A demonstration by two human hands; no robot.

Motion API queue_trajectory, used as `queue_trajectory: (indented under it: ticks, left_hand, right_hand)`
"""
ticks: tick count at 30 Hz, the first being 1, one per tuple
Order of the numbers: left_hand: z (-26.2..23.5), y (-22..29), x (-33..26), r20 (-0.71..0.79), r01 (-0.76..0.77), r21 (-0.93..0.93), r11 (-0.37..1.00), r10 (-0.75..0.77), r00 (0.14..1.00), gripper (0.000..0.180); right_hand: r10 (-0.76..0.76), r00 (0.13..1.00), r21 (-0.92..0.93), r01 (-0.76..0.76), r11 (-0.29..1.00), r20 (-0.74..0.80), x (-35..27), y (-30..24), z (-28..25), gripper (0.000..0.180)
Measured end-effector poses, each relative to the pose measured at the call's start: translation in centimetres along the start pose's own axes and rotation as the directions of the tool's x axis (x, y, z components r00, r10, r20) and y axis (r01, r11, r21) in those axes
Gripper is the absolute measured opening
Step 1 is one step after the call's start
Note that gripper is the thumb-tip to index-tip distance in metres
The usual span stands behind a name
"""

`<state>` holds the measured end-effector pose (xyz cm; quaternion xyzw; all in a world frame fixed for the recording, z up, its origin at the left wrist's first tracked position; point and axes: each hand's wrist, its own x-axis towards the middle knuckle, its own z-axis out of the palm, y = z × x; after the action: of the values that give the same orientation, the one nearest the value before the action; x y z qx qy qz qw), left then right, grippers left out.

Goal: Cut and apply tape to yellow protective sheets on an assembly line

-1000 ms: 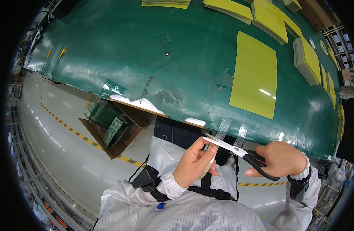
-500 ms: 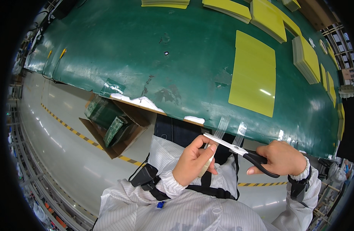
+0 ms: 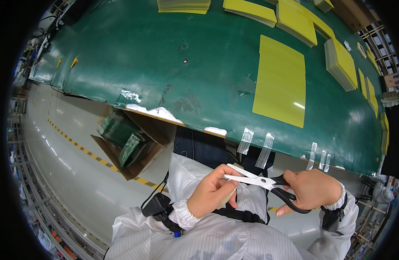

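In my left hand, closed in front of my body, is a pale yellowish roll of tape, mostly covered by the fingers. My right hand grips scissors with black handles and white blades. The blades stand apart and point left, their tips at my left thumb and forefinger. Just beyond, clear tape strips hang from the near edge of the green table. More tape strips hang farther right along that edge.
A yellow sheet lies flat on the table. Stacks of yellow sheets line the far and right sides. Below the table's left part stands an open cardboard box with green material inside. Two yellow-tipped leads lie at the far left.
The scissors' blades have opened from nearly closed. Both hands have come slightly nearer my body, away from the table edge. The nearest tape strip now hangs free of my left hand.
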<state>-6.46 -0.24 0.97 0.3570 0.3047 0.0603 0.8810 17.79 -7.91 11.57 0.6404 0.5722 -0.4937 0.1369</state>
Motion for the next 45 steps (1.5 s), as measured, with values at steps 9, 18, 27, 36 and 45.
queue_trajectory:
  ticks: [9, 18, 27, 36, 45]
  left_hand:
    - [1.6, -0.1, -0.2, 0.151, 0.025, 0.085, 0.996, -0.037, 0.988, 0.016]
    - [5.9, -0.2, 1.7, 0.315, 0.036, 0.086, 0.996, -0.062, 0.947, 0.041]
    - [6.9, -0.9, 2.6, 0.313, 0.052, 0.058, 0.997, -0.067, 0.947, 0.040]
    - [6.9, -0.6, 3.3, 0.233, 0.205, 0.180, 0.962, -0.244, 0.941, 0.056]
    - [6.2, -3.1, 3.6, 0.287, 0.109, -0.033, 0.994, -0.095, 0.953, 0.051]
  right_hand:
    - [-0.002, 0.970, 0.129, 0.035, 0.991, -0.242, -3.8, 1.7, 0.1, 0.065]
    - [0.372, 0.734, 0.797, 0.377, 0.472, -0.568, 0.0, -0.2, 6.0, 0.032]
    - [0.392, 0.643, 0.704, 0.341, 0.622, -0.658, 0.7, 0.7, 7.7, 0.032]
    - [0.330, 0.600, 0.548, 0.221, 0.807, -0.729, 0.6, 0.7, 8.2, 0.029]
    - [0.259, 0.603, 0.533, 0.332, 0.778, -0.754, 0.7, 0.5, 6.4, 0.029]
